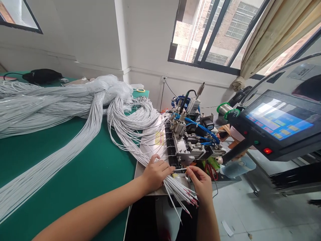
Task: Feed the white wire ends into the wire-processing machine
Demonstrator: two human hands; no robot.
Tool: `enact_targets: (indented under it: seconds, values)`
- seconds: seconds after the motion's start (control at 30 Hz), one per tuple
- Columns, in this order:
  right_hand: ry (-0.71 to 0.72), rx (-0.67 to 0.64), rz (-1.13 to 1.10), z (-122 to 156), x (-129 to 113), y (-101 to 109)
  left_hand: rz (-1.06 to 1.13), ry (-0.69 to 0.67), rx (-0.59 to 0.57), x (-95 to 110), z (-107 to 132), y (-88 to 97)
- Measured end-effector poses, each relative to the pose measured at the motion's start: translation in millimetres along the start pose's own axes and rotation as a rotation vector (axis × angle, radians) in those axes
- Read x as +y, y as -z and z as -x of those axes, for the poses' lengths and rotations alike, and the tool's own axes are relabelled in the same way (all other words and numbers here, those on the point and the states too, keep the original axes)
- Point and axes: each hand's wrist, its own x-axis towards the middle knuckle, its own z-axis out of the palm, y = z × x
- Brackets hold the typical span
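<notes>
Tabletop: flat green work surface [107,170], spreading left of your left fingers.
Machine: grey-metal bench machine with blue tubing [181,147], directly beyond your fingers.
Bundle: long bundle of thin white cables [180,190], passing beneath your left fingers; its loose ends, some reddish at the tip, fan out on the near side of your right fingers.
Panel: black-cased rectangular touchscreen [278,117], beyond and well right of your right fingers.
Rail: black slotted strip on the machine [170,142], just beyond your left fingertips; your left hand is the nearer.
Left hand: your left hand [156,172] is closed over the bundle, fingertips at the single cable.
Right hand: your right hand [202,184] has thumb and forefinger pinched on the single cable.
Single cable: thin straight white cable [180,169], bridging both sets of fingertips; long axis left to right.
Writing: screen text and faint casing mark unreadable; you have no legible brand.
</notes>
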Motion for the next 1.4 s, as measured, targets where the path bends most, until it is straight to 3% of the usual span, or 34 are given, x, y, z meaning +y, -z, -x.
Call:
enact_targets:
  seconds: [0.6,0.8,1.0,1.27,1.4]
  values:
    - [0.134,-0.293,0.034,-6,-4,6,0.011,-0.041,-0.039,-1,-1,0.4]
    - [0.139,-0.25,0.138,-12,-5,11,-0.061,-0.068,-0.068,0,-5,2.7]
    - [0.341,-0.197,0.434,-20,-2,10,-0.09,-0.156,-0.084,-4,-10,0.2]
    - [0.254,-0.197,0.336,-25,9,5,-0.121,-0.134,-0.264,-3,-22,3.2]
    - [0.214,-0.21,0.295,-27,13,4,-0.116,-0.117,-0.301,-3,-22,1.0]
